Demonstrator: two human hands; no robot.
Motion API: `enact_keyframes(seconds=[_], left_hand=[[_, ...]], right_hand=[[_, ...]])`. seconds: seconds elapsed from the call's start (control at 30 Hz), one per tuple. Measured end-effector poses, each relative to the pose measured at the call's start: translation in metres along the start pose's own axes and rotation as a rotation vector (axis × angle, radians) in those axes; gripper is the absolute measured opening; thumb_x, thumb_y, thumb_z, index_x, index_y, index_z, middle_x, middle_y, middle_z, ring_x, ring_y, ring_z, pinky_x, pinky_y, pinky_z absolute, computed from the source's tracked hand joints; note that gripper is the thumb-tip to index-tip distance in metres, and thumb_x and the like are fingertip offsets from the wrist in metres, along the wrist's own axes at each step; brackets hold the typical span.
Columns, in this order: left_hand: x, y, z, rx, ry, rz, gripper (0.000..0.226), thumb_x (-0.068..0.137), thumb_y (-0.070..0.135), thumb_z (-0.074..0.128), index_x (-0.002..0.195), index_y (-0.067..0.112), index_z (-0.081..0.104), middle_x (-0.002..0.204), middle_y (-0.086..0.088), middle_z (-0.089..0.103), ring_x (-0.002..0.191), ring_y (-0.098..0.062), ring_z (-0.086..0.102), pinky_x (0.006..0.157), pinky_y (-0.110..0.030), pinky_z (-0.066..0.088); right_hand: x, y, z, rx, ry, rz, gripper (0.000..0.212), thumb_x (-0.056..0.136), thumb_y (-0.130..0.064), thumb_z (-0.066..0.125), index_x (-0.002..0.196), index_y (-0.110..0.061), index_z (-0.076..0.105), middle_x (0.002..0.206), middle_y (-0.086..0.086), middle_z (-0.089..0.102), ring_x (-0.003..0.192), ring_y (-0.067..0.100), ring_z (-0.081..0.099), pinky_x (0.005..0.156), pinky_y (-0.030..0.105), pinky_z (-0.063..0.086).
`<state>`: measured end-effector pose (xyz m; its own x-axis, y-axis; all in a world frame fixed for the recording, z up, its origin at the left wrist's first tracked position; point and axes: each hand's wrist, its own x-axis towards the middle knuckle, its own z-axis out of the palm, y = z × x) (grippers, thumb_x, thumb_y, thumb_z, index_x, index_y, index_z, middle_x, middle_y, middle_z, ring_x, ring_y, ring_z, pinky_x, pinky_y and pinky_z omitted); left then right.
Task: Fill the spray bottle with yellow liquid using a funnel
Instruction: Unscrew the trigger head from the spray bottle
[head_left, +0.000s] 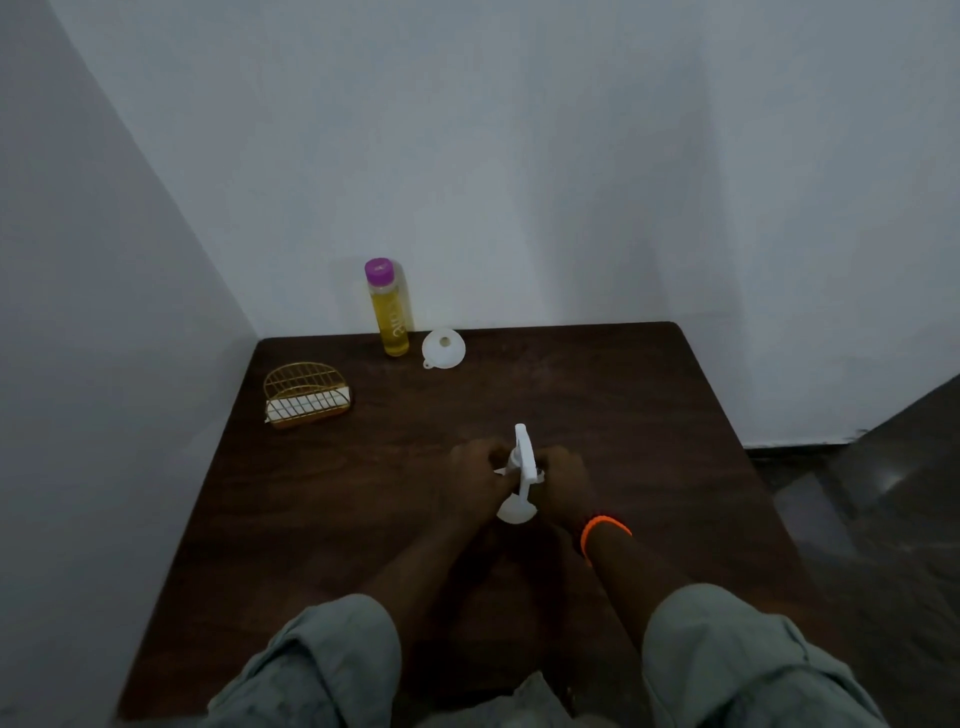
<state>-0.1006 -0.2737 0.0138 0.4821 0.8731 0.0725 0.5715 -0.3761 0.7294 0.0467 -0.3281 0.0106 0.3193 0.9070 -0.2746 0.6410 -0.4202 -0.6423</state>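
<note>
A white spray bottle (521, 470) stands in the middle of the dark wooden table (649, 415), its trigger head pointing away from me. My left hand (475, 475) grips it from the left and my right hand (563, 480) grips it from the right, around the neck and head; the bottle's body is mostly hidden between them. A tall clear bottle of yellow liquid (390, 312) with a purple cap stands at the table's far edge against the wall. A white funnel (443, 348) lies mouth-up just right of it.
A gold wire holder (305, 396) with a white item in it sits at the far left of the table. White walls meet in a corner behind the table. An orange band (602, 530) circles my right wrist. Dark floor shows at the right.
</note>
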Motion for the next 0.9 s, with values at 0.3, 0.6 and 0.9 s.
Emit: enact_keyframes(seconds=[0.3,0.6,0.9], left_hand=[[-0.007,0.002,0.007,-0.068,-0.146,-0.221,0.013,0.089,0.016,0.070,0.100,0.012,0.075,0.087,0.014,0.069,0.078,0.004,0.064,0.070,-0.006,0.044],[0.000,0.002,-0.003,-0.063,-0.089,-0.095,0.038,0.077,0.034,0.070,0.110,0.016,0.068,0.100,0.001,0.073,0.087,-0.010,0.066,0.082,-0.032,0.055],[-0.010,0.001,0.006,-0.175,0.051,-0.167,0.016,0.072,0.024,0.081,0.084,0.022,0.070,0.079,0.008,0.073,0.074,-0.003,0.068,0.070,-0.029,0.057]], right_hand=[[0.001,0.006,0.008,0.043,0.031,-0.008,0.023,0.084,-0.018,0.073,0.105,-0.010,0.074,0.102,0.005,0.074,0.097,0.018,0.069,0.081,0.032,0.058],[0.004,0.006,0.012,0.043,0.050,0.024,0.022,0.082,-0.014,0.073,0.103,-0.008,0.073,0.101,0.006,0.074,0.095,0.019,0.070,0.080,0.032,0.059],[0.004,0.011,0.014,0.042,0.066,0.033,0.027,0.080,-0.009,0.073,0.107,-0.006,0.073,0.105,0.008,0.073,0.099,0.023,0.069,0.082,0.035,0.058]])
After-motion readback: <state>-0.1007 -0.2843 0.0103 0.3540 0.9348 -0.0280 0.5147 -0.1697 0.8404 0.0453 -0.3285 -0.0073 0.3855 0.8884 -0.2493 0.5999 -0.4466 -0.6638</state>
